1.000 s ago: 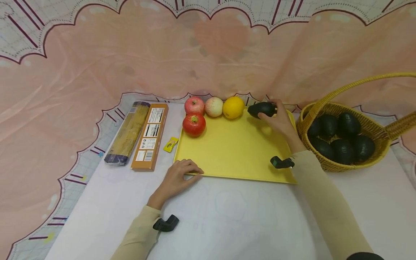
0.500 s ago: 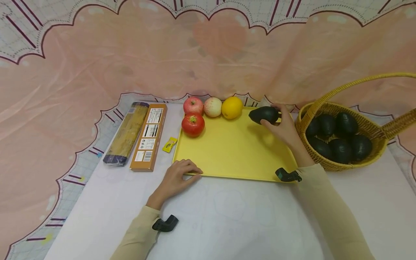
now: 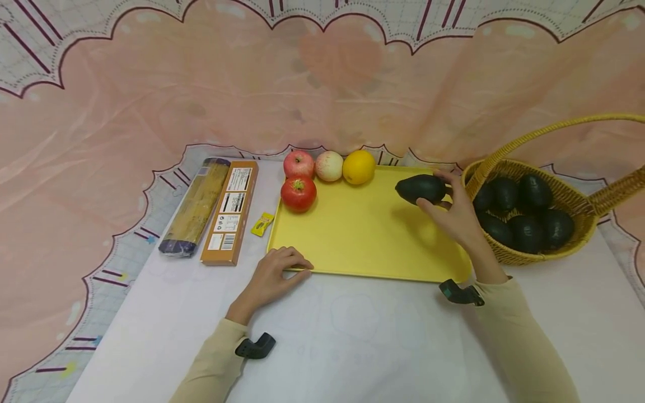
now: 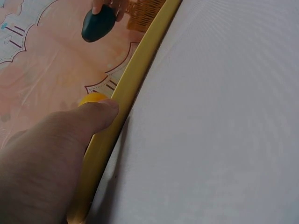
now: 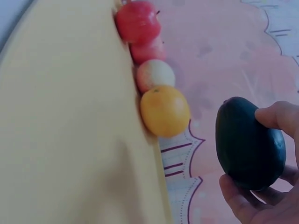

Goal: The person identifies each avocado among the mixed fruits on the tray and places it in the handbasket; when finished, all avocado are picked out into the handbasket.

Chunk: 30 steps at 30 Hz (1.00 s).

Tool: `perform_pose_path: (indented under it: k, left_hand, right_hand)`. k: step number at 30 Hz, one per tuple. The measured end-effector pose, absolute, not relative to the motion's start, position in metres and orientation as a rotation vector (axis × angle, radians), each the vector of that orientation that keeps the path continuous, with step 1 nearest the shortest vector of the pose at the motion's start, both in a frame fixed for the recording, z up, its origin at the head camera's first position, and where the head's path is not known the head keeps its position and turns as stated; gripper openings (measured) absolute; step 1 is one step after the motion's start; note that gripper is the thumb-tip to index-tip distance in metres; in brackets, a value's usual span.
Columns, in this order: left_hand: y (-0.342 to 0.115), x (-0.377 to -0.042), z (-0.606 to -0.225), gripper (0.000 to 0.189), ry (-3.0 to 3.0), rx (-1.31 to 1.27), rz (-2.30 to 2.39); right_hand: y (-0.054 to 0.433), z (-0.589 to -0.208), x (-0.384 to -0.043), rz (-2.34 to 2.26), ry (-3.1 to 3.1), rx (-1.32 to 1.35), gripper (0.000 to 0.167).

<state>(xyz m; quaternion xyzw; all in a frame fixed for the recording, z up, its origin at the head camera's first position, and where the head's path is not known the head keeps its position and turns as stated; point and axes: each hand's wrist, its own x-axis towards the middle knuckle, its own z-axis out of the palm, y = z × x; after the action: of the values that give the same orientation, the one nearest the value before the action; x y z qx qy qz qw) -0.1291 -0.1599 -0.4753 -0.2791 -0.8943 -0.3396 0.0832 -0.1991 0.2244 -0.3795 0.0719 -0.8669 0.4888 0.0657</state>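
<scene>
My right hand [image 3: 457, 217] grips a dark green avocado [image 3: 420, 189] by its rounder end, raised above the right part of the yellow tray [image 3: 353, 240]. In the right wrist view the thumb and fingers curl round the avocado [image 5: 250, 142]. My left hand [image 3: 274, 275] rests at the tray's near left corner, its thumb against the rim [image 4: 135, 70] in the left wrist view; its other fingers are partly hidden there. Along the tray's far left stand a tomato [image 3: 299, 194], a pink apple [image 3: 299, 164], a pale peach-like fruit [image 3: 329, 166] and an orange [image 3: 359, 167].
A wicker basket [image 3: 484, 249] with a tall handle, holding several avocados, stands right of the tray, close to my right hand. Left of the tray lie a brown box [image 3: 230, 212], a packet of what looks like dry noodles [image 3: 196, 208] and a small yellow sachet [image 3: 262, 224].
My right hand has drawn the avocado back toward me and a little to the right, away from the orange. The left hand keeps its place on the tray.
</scene>
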Motion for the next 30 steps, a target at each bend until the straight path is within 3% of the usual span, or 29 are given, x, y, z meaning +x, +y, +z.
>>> perform_pose_path:
  k: [17, 30]
  left_hand:
    - [-0.159, -0.128, -0.474, 0.011, -2.675, -0.830, -1.020]
    - [-0.159, -0.129, -0.475, 0.011, -2.683, -0.834, -1.011]
  right_hand:
    - [0.260, -0.383, -0.162, 1.434, -2.508, 0.349, 0.072]
    - [0.305, -0.382, -0.139, 1.360, -2.514, 0.282, 0.070]
